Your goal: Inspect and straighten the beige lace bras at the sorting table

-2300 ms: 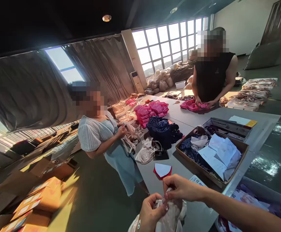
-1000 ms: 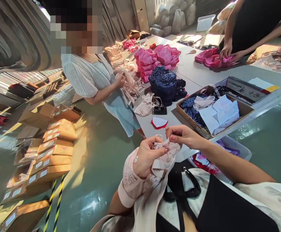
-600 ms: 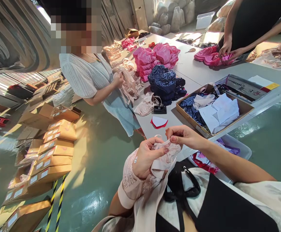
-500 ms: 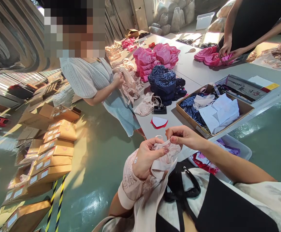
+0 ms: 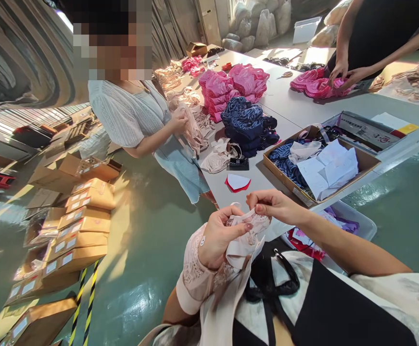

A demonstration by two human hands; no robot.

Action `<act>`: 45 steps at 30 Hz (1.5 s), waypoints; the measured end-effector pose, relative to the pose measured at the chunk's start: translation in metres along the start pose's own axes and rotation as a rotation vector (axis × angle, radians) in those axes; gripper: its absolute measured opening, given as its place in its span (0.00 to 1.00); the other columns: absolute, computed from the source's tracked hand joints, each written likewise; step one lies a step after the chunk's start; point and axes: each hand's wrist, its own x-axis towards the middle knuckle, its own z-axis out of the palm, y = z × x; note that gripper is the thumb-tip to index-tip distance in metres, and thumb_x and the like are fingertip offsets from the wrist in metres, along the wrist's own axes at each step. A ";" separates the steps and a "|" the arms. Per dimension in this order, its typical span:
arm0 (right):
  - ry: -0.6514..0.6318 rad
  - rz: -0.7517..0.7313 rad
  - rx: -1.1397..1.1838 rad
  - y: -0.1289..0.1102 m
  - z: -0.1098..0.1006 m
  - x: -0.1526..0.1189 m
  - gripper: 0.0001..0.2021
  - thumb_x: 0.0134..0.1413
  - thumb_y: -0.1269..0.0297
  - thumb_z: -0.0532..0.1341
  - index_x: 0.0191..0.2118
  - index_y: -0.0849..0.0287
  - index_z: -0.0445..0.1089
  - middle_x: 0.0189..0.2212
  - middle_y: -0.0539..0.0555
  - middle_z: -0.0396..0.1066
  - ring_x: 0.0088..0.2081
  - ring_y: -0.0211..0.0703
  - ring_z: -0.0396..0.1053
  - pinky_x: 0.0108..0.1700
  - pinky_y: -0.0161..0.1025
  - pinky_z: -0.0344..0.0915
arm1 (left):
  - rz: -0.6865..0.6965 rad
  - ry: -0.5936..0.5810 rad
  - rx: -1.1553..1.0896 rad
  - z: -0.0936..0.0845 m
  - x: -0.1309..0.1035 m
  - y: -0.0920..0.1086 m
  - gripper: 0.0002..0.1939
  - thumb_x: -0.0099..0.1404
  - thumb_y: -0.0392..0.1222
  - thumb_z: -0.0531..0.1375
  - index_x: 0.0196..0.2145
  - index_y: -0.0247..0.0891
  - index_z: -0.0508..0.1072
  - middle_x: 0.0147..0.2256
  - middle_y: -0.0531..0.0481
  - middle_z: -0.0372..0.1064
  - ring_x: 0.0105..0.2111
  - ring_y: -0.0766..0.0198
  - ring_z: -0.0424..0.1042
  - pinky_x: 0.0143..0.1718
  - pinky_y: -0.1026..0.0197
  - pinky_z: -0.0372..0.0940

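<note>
Nearest me, at six o'clock in my view, the left hand grips a soft, pale pink lace garment between thumb and fingers. The right hand pinches its thin upper edge, the fingertips of both hands close together. The garment is held above the near table corner. Pale pink lace cloth circles the left wrist; I cannot tell whether it is the same piece.

I judge the garment light, limp and a little slippery, its lace likely to snag or stretch. I would take hold by the smooth, plain band and leave the openwork alone.

From the hands, a red-and-white flat pad lies at twelve o'clock on the white table, an open brown cardboard box of cloth and papers at one, and a translucent plastic tub at three. Farther out, navy patterned garments and bright pink garments are piled at twelve.

Against the earliest frame, my view tips downward and the windows are gone. Compared with half a second ago, both hands keep nearly the same hold.
</note>
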 end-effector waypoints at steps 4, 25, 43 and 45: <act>0.004 0.016 -0.001 0.001 -0.001 0.000 0.24 0.58 0.43 0.63 0.31 0.62 0.64 0.25 0.46 0.57 0.25 0.31 0.54 0.24 0.31 0.48 | 0.011 0.009 0.018 0.000 0.001 -0.001 0.23 0.40 0.46 0.78 0.24 0.34 0.71 0.23 0.54 0.68 0.22 0.68 0.67 0.25 0.66 0.63; 0.003 -0.009 0.011 0.006 -0.003 0.002 0.24 0.58 0.43 0.63 0.30 0.62 0.64 0.25 0.46 0.56 0.26 0.31 0.53 0.25 0.32 0.47 | 0.020 0.047 0.058 -0.001 0.003 -0.001 0.24 0.40 0.51 0.78 0.27 0.34 0.74 0.24 0.52 0.70 0.23 0.68 0.67 0.25 0.67 0.61; 0.041 0.009 0.025 0.010 -0.006 0.004 0.24 0.55 0.42 0.64 0.28 0.62 0.64 0.23 0.45 0.56 0.24 0.30 0.51 0.24 0.32 0.45 | 0.041 0.012 0.069 -0.006 0.008 -0.004 0.21 0.43 0.48 0.77 0.29 0.34 0.76 0.25 0.53 0.69 0.24 0.69 0.66 0.27 0.67 0.62; 0.075 0.059 0.025 0.009 -0.011 0.006 0.24 0.55 0.42 0.65 0.28 0.61 0.62 0.22 0.44 0.54 0.22 0.29 0.50 0.22 0.31 0.44 | 0.061 -0.039 0.110 -0.014 0.017 -0.004 0.19 0.48 0.50 0.75 0.31 0.33 0.78 0.26 0.52 0.70 0.24 0.70 0.65 0.26 0.68 0.61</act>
